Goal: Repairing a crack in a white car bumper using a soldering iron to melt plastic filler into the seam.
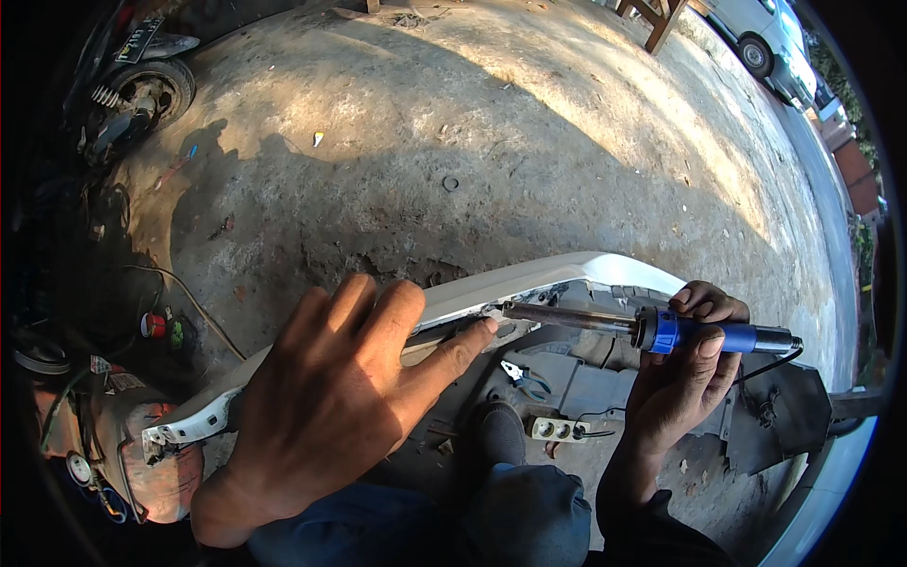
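Observation:
A long white car bumper lies across in front of me, its rough inner edge facing me. My left hand is over its middle left, fingers bent across the far side and thumb along the inner edge, holding it. The fingertips are hidden. My right hand is closed around the blue handle of a soldering iron. The iron's metal shaft points left, and its tip end is at the bumper's inner edge, close above my left thumb. A black cord leaves the handle's right end.
Pliers lie on grey plastic panels near my shoe. Beside them is a white power strip with a plug in it. An orange tank stands lower left, a motorcycle wheel upper left, a parked van upper right.

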Motion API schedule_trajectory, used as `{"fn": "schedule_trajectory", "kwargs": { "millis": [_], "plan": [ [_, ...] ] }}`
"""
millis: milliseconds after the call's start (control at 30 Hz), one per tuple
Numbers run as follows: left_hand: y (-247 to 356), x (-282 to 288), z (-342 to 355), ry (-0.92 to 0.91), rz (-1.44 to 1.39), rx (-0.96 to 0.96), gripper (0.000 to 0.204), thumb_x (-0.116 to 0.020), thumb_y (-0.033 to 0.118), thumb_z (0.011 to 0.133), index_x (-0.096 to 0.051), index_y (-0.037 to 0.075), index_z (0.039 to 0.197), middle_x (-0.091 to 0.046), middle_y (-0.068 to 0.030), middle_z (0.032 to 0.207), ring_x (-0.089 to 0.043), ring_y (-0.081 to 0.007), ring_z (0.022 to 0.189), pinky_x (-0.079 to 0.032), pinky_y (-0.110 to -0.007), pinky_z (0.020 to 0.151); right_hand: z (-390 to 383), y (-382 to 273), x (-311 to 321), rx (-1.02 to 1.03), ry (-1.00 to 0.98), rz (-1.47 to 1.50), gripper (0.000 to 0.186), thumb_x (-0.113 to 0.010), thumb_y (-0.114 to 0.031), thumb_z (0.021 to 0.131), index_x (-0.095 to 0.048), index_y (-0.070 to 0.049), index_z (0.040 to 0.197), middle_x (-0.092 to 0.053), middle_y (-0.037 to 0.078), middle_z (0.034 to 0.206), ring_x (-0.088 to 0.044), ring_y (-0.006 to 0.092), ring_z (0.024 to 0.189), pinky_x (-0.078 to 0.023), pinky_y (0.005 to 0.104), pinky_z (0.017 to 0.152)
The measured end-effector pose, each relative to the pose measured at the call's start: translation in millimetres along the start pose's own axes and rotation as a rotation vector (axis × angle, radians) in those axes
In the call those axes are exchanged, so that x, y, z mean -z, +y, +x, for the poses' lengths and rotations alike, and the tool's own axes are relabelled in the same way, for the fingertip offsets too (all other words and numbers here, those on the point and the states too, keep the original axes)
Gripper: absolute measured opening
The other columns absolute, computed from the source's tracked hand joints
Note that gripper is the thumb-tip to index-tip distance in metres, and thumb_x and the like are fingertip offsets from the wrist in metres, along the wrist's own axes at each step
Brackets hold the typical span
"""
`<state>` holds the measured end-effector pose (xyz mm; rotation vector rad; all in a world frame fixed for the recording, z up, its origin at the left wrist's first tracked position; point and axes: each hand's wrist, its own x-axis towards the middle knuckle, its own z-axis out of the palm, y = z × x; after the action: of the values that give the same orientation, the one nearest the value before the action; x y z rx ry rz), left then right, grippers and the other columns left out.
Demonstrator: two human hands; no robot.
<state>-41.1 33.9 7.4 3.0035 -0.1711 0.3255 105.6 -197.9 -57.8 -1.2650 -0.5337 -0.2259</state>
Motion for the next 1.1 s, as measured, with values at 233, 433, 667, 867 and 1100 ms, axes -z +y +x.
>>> {"fn": "schedule_trajectory", "kwargs": {
  "millis": [233,433,667,867,1100],
  "plan": [
    [1.8,2.1,-0.2,-0.005,0.003,0.013,0.06,-0.083,0.013,0.077,-0.075,0.027,0.135,-0.045,-0.0069,0.083,-0.052,-0.0259,0.075,-0.05,-0.039,0.069,-0.4,-5.5,-5.0,0.001,-0.037,-0.008,0.043,-0.076,-0.032,0.098,-0.052,0.0,0.113,-0.058,0.016,0.102,-0.06,0.0255,0.103,-0.05,0.0389,0.095],
    [0.3,-0.6,0.5,0.013,0.01,-0.005,0.059,-0.083,0.013,0.077,-0.075,0.026,0.134,-0.045,-0.0065,0.082,-0.052,-0.0256,0.075,-0.05,-0.039,0.068,1.1,-4.8,-4.8,0.025,-0.044,-0.011,0.041,-0.075,-0.031,0.098,-0.052,0.0,0.112,-0.057,0.015,0.101,-0.06,0.0256,0.103,-0.05,0.0373,0.094],
    [2.2,2.0,0.6,-0.002,-0.001,0.007,0.059,-0.083,0.013,0.077,-0.075,0.026,0.134,-0.045,-0.0067,0.082,-0.051,-0.0257,0.075,-0.05,-0.039,0.068,2.1,-8.1,-5.9,0.035,-0.046,-0.038,0.04,-0.075,-0.03,0.098,-0.051,-0.001,0.111,-0.057,0.015,0.101,-0.061,0.0252,0.101,-0.051,0.0371,0.092],
    [2.6,1.5,-1.1,-0.005,0.011,0.012,0.06,-0.083,0.013,0.077,-0.075,0.028,0.135,-0.045,-0.0069,0.083,-0.051,-0.0259,0.075,-0.05,-0.039,0.069,2.1,-14.5,-9.0,0.041,-0.069,-0.087,0.042,-0.076,-0.033,0.097,-0.05,-0.002,0.108,-0.056,0.014,0.1,-0.062,0.0251,0.098,-0.055,0.0395,0.089],
    [4.9,6.4,-0.4,-0.013,0.021,0.009,0.061,-0.083,0.013,0.077,-0.075,0.032,0.134,-0.046,-0.0067,0.086,-0.052,-0.0262,0.077,-0.05,-0.039,0.07,0.4,-19.3,-6.3,0.05,-0.059,-0.109,0.044,-0.078,-0.035,0.096,-0.05,-0.003,0.108,-0.056,0.014,0.1,-0.063,0.0252,0.098,-0.055,0.0392,0.089]
  ]
}}
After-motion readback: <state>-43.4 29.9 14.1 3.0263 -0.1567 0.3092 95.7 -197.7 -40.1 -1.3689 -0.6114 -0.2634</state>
